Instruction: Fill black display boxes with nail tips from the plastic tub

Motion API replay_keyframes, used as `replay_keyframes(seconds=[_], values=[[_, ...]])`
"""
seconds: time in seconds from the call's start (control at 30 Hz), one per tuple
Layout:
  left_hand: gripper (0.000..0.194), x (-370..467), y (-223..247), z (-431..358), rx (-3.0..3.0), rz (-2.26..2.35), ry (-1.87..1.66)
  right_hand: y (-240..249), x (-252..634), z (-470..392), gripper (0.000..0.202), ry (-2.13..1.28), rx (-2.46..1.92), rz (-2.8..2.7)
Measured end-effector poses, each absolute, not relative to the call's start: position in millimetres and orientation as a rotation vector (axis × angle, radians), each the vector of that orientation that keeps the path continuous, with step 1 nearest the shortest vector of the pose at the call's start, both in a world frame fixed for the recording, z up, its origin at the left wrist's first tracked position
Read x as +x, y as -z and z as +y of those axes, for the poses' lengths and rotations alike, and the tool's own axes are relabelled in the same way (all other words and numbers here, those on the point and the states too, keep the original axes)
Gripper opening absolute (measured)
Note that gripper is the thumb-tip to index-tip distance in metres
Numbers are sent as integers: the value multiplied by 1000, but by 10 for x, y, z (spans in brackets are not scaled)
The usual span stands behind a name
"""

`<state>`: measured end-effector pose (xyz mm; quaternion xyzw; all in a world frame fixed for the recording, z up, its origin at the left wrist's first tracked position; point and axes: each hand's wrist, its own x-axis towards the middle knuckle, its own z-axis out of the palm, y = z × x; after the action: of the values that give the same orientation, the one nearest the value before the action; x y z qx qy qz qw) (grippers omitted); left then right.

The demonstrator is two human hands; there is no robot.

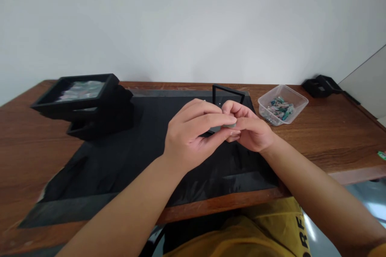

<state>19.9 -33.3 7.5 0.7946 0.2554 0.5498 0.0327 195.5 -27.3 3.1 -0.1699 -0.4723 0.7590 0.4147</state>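
Observation:
My left hand (196, 130) and my right hand (249, 126) meet above the black mat (135, 156). Pinched between their fingertips is a small grey-green piece (229, 125), mostly covered, so its kind does not show. My left thumb and fingers close on it from the left. The right thumb and curled fingers press against its other end. Just behind the hands stands a black frame (228, 89), tilted up, with its lower part hidden by my fingers.
A clear plastic tub (297, 106) of small green and pinkish pieces stands right of the mat. Stacked black frames or boxes (102, 118) are on the left, the top one holding wrapped pieces. More black frames (321, 85) lie at the far right, near the wall.

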Motion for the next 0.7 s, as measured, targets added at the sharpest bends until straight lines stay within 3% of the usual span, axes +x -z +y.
replay_keyframes(seconds=[0.13, 0.7], values=[[11, 200, -82, -329, 2459, 724, -1747, -41, 1943, -291, 26, -1975, -423, -1149], [5, 193, -71, -345, 2531, 799, -1768, -12, 1903, -312, 19, -2219, -410, -1083]])
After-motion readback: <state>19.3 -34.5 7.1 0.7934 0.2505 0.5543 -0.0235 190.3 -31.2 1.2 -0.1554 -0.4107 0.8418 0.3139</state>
